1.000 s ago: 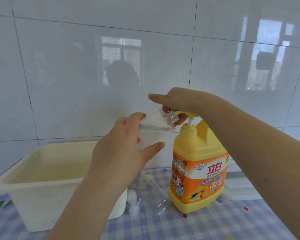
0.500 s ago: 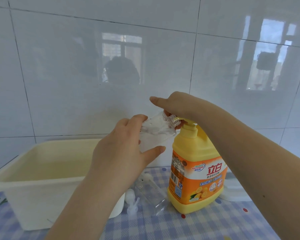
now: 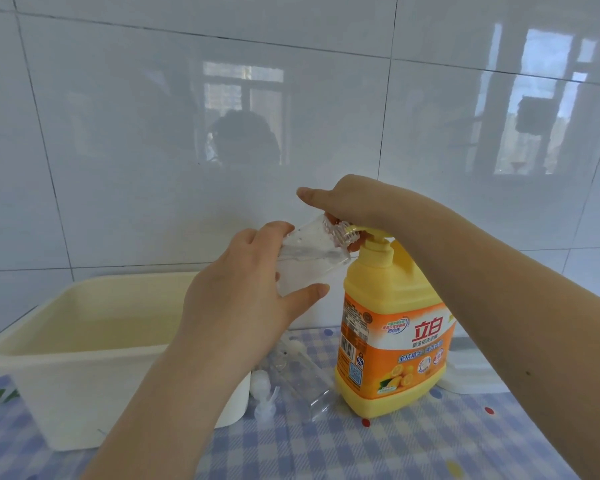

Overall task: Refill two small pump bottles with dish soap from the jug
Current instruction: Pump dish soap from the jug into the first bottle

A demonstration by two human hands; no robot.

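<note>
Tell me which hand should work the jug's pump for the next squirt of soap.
Right. The right hand already rests on the jug pump head, while the left hand grips the clear bottle, tilted with its mouth at the nozzle.

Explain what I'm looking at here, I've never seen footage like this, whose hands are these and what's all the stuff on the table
There is no machine here: the one view comes from a camera worn on a person's head, looking down at their own bare hands. The left hand grips a small clear bottle, tilted so its open neck meets the spout of the yellow soap jug. The right hand rests on the jug's pump, apparently pressing it. The jug stands on a blue checked cloth. Left of it sits a cream plastic tub. Between them lies a second clear bottle on its side, with loose white pump tops beside it. Whether soap is flowing cannot be seen.
</note>
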